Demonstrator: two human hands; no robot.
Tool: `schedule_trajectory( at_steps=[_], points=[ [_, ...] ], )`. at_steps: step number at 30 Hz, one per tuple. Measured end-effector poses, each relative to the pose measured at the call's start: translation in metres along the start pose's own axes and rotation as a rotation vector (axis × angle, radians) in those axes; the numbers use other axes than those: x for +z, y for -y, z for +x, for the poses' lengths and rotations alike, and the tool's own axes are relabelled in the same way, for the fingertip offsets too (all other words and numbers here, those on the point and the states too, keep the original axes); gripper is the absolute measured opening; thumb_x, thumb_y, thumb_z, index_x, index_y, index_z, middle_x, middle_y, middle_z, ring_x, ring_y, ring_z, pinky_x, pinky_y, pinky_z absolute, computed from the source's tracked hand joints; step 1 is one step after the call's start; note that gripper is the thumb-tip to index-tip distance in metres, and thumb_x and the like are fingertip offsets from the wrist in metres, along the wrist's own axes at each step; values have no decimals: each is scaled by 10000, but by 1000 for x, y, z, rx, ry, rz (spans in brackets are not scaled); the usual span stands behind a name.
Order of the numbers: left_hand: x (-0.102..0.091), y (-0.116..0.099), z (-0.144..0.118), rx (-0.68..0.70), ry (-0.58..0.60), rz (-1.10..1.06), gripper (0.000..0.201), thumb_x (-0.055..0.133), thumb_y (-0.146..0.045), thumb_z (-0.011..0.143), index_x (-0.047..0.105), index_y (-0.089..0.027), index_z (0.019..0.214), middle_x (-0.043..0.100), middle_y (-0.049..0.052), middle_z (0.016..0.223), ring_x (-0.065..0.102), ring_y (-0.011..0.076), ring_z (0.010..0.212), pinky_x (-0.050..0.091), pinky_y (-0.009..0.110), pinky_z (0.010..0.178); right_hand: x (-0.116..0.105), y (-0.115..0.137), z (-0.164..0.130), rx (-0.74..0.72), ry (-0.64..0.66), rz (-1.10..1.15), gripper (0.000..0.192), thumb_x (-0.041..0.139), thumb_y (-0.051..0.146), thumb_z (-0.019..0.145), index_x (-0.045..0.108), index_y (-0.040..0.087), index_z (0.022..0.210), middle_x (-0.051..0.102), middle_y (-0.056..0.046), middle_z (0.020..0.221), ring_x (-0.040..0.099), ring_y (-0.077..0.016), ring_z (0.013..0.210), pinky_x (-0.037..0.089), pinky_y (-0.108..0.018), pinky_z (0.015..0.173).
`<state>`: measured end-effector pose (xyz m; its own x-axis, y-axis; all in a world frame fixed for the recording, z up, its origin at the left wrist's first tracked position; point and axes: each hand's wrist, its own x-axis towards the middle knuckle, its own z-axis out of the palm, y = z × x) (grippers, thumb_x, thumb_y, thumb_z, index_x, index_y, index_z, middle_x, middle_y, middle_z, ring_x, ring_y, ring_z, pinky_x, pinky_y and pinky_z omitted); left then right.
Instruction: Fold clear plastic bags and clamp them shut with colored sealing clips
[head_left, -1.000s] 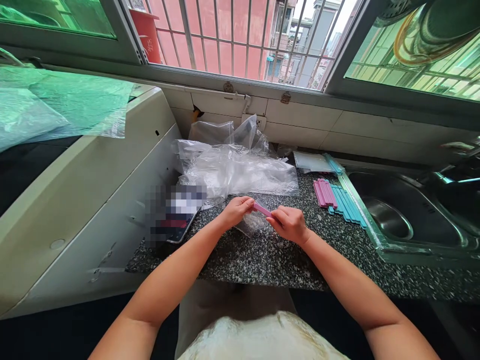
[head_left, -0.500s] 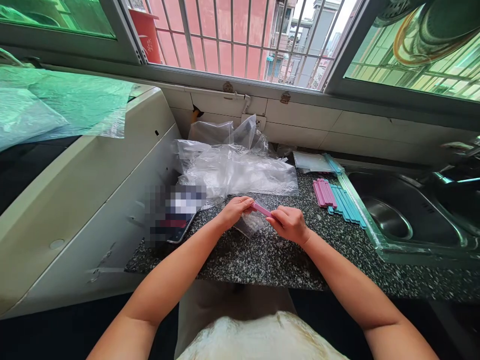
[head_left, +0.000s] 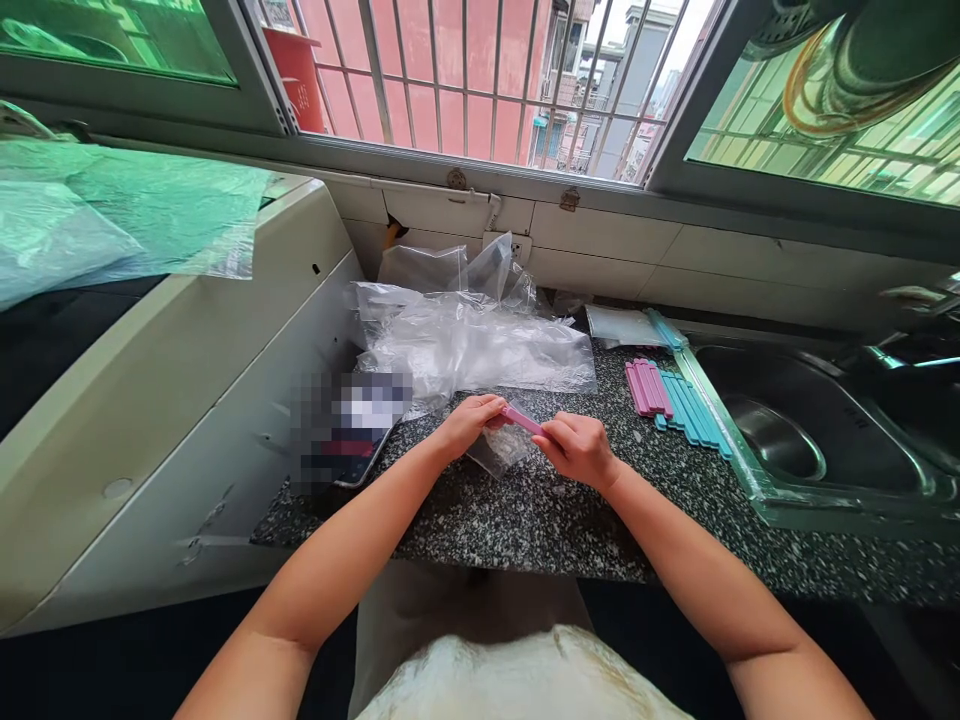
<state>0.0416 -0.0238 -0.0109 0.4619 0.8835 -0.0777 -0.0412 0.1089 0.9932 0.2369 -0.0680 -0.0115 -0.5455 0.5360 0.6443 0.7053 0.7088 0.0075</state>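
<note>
Left of the sink [head_left: 757, 420], both hands [head_left: 469, 423] [head_left: 577, 447] grasp one pink clip [head_left: 523, 420] on a bag [head_left: 504, 448]; many clips [head_left: 675, 398] wait unused.

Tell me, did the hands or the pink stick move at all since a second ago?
Hardly. Only the view shifts very slightly. The left hand and right hand hold the pink clip between them above the granite counter, with the small clear bag under it, just as before. The pink and blue clips beside the sink and the pile of plastic bags stayed put.
</note>
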Motion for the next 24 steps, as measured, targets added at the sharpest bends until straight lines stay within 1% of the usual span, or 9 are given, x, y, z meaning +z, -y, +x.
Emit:
schedule_trajectory(
  at_steps=[8,14,19,24],
  points=[
    [-1,1,0,-4,12,-17,410,555,-545,643,492,-145,579,396,-44,512,326,78,512,247,238,528,-2,0,1,10,5,-21,250,458,302,880,551,180,682,503,0,554,430,-108,516,300,-234,520],
    [-2,0,1,9,22,10,429,534,-568,646,480,-150,564,377,-42,500,312,81,504,229,243,519,-5,3,4,-9,-66,6,209,482,283,866,560,169,710,502,0,550,427,-106,508,305,-229,518],
    [-2,0,2,10,21,17,433,534,-574,641,464,-156,549,375,-44,484,307,78,489,224,244,511,-7,3,5,9,-88,-5,210,473,305,871,562,178,729,520,1,553,436,-103,502,317,-228,513],
    [-2,-2,2,0,-30,2,433,562,-577,613,486,-154,568,393,-45,489,316,79,492,230,239,508,-8,4,6,-2,-144,42,138,517,269,847,557,171,760,541,2,565,448,-98,504,332,-220,502]
  ],
)
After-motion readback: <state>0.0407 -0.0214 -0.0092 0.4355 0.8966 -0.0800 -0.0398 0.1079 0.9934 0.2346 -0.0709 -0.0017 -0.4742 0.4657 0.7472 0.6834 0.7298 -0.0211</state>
